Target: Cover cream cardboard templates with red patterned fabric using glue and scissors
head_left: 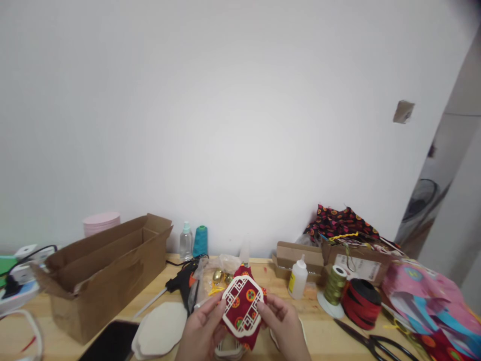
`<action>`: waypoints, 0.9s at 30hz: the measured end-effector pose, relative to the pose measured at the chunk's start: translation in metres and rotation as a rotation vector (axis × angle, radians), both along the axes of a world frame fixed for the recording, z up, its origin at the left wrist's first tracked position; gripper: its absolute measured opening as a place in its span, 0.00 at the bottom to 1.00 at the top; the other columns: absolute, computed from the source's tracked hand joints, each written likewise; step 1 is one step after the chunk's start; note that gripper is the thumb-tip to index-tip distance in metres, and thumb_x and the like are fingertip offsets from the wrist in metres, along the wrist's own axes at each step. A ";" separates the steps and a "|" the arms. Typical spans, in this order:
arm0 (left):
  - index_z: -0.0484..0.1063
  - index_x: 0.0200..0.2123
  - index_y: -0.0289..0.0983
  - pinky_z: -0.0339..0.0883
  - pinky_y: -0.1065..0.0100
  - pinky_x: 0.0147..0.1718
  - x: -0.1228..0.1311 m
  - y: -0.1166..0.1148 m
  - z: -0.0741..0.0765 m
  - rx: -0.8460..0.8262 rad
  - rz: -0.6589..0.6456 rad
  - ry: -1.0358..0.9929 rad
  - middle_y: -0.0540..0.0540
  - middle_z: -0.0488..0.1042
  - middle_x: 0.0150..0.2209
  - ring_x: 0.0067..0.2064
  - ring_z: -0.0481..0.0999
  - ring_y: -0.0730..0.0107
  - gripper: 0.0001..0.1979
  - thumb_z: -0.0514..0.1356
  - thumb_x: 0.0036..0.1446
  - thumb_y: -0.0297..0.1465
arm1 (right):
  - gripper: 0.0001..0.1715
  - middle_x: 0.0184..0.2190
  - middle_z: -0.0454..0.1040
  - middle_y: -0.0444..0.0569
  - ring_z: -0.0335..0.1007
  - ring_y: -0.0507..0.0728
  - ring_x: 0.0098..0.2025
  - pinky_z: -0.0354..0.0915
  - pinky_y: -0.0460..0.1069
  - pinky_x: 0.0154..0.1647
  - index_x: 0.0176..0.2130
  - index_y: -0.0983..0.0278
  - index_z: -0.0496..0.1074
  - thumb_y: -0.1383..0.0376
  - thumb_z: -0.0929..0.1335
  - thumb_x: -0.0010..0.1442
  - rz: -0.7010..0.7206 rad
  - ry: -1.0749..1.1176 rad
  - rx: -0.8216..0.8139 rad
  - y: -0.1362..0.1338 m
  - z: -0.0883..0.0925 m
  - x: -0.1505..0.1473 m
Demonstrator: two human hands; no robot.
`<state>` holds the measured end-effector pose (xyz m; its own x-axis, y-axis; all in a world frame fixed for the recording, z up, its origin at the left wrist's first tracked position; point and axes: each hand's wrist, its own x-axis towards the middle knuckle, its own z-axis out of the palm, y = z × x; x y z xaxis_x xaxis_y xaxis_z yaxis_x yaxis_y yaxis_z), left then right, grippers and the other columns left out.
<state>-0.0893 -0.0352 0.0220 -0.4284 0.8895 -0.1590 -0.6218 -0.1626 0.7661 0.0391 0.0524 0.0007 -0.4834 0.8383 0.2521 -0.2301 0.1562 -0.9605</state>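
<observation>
A cream lattice frame [243,333] with cut corners is held up in front of me, over a piece of dark red patterned fabric [247,304] that sticks out past its edges. My left hand [205,326] grips the frame's left side, thumb on the front. At the right edge, my right hand [283,323] pinches the frame and fabric the same way. Below them, another pale frame [227,347] lies on the table, partly hidden. Just left of my left hand is a stack of pale shaped pieces [161,328].
A long cardboard box [108,281] stands at the left, a dark phone [110,341] before it. A black glue gun [183,286] lies left of centre. To the right are a glue bottle [298,280], green thread spool [335,286], red ribbon roll [361,303] and black scissors [370,341].
</observation>
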 end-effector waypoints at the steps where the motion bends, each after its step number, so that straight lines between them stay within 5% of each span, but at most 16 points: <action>1: 0.69 0.41 0.31 0.70 0.64 0.36 0.001 0.000 -0.001 0.007 -0.010 -0.012 0.42 0.79 0.33 0.38 0.76 0.59 0.20 0.64 0.42 0.31 | 0.27 0.34 0.76 0.56 0.73 0.59 0.32 0.69 0.50 0.29 0.39 0.68 0.72 0.50 0.68 0.47 -0.051 -0.012 0.055 0.001 -0.002 0.001; 5: 0.70 0.41 0.32 0.70 0.64 0.38 0.002 0.000 -0.005 -0.014 -0.024 -0.041 0.43 0.79 0.32 0.42 0.74 0.60 0.17 0.63 0.45 0.29 | 0.49 0.55 0.58 0.62 0.58 0.68 0.53 0.61 0.61 0.49 0.56 0.67 0.56 0.50 0.71 0.40 -0.274 -0.245 0.600 0.003 -0.008 0.005; 7: 0.71 0.41 0.33 0.69 0.64 0.39 0.002 0.000 -0.006 -0.020 -0.025 -0.035 0.43 0.79 0.33 0.42 0.74 0.60 0.17 0.63 0.44 0.29 | 0.58 0.57 0.54 0.63 0.50 0.71 0.57 0.56 0.63 0.52 0.58 0.68 0.51 0.52 0.74 0.34 -0.280 -0.405 0.855 0.002 -0.010 0.005; 9: 0.71 0.41 0.33 0.69 0.64 0.41 0.003 0.000 -0.007 -0.006 -0.039 -0.022 0.43 0.78 0.35 0.43 0.74 0.60 0.17 0.63 0.45 0.29 | 0.57 0.56 0.56 0.63 0.52 0.69 0.56 0.57 0.62 0.51 0.58 0.69 0.48 0.57 0.74 0.35 -0.246 -0.508 0.953 0.001 -0.011 0.004; 15: 0.72 0.41 0.33 0.68 0.62 0.42 0.003 -0.003 -0.003 0.036 -0.076 0.024 0.42 0.78 0.37 0.43 0.73 0.59 0.17 0.62 0.46 0.31 | 0.48 0.53 0.62 0.60 0.57 0.66 0.54 0.59 0.58 0.52 0.55 0.69 0.53 0.67 0.71 0.37 -0.181 -0.550 0.882 -0.001 -0.008 0.002; 27: 0.74 0.39 0.36 0.68 0.68 0.40 0.004 -0.001 -0.003 0.086 -0.116 0.004 0.45 0.78 0.36 0.44 0.73 0.64 0.12 0.57 0.51 0.32 | 0.45 0.52 0.63 0.61 0.58 0.65 0.53 0.59 0.57 0.52 0.55 0.71 0.54 0.67 0.70 0.38 -0.177 -0.540 0.845 -0.006 -0.001 0.003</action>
